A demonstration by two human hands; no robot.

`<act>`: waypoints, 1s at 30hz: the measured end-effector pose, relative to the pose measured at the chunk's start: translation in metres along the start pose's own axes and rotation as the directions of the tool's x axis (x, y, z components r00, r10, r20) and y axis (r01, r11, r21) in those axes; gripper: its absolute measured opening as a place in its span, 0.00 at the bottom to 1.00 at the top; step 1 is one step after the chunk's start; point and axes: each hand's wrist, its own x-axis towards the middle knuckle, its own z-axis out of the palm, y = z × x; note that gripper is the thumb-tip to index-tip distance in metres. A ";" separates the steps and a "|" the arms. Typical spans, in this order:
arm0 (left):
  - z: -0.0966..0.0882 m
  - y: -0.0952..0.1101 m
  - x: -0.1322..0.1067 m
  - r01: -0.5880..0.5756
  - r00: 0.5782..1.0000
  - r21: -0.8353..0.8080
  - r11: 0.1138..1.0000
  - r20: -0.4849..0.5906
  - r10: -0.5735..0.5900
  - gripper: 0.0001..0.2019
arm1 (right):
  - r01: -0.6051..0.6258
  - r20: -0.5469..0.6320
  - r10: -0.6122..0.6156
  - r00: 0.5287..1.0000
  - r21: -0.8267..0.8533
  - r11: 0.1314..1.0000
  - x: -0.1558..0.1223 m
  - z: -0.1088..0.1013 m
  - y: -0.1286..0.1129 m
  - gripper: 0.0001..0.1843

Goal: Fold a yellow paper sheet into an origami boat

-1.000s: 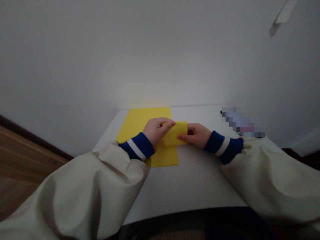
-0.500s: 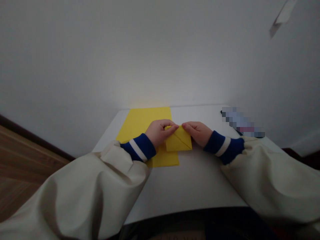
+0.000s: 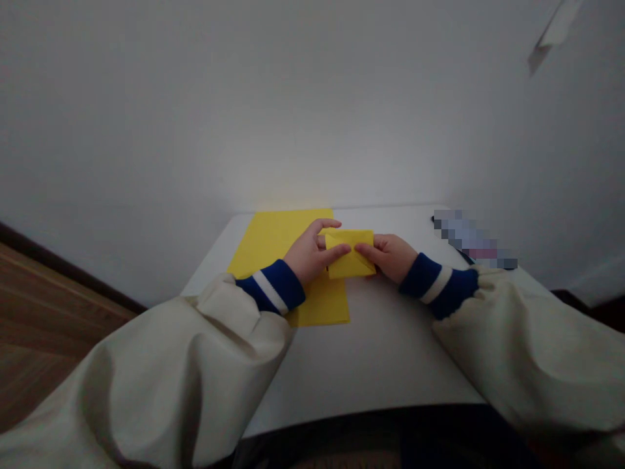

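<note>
L hand (image 3: 312, 254) & R hand (image 3: 393, 257) both grasp one folded yellow paper (image 3: 349, 268): thumbs pressed on its near face, tips nearly meeting mid-pc; other fingers mostly hidden behind, L index up off the top edge. Pc sits btwn hands, partly over R edge of yellow sheet (image 3: 288, 234); can't tell if it's clear of the surface. Step in hand is prob. working/flattening the folds; next move calls for keeping layers aligned under both thumbs, w/ even pressure.

Count: 2 hands, 1 folded pc, 1 larger yellow sheet (maybe a stack, can't tell) flat on 1 white table (image 3: 381, 365). Further out: 2 cream sleeves (image 3: 146, 378) w/ blue cuffs, 1 pixelated dark-edged item (image 3: 471, 241) at table's far R, 1 pale tag (image 3: 561, 26) on wall.
</note>
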 end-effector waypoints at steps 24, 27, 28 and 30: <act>-0.007 0.001 -0.001 -0.079 0.995 0.404 0.911 -0.022 0.096 0.20 | -0.050 -0.023 0.056 0.998 0.201 0.978 0.005 -0.002 0.006 0.07; -0.007 0.002 -0.002 -0.076 0.993 0.397 0.915 -0.051 0.104 0.20 | -0.047 0.001 0.047 0.999 0.167 0.985 0.006 -0.002 0.008 0.06; -0.007 0.002 -0.002 -0.076 0.993 0.393 0.917 -0.052 0.105 0.20 | -0.041 -0.006 0.043 0.999 0.160 0.986 0.006 -0.002 0.008 0.06; -0.007 0.000 -0.001 -0.087 0.993 0.380 0.921 -0.043 0.111 0.20 | -0.022 -0.031 0.027 0.999 0.159 0.987 0.006 -0.002 0.006 0.06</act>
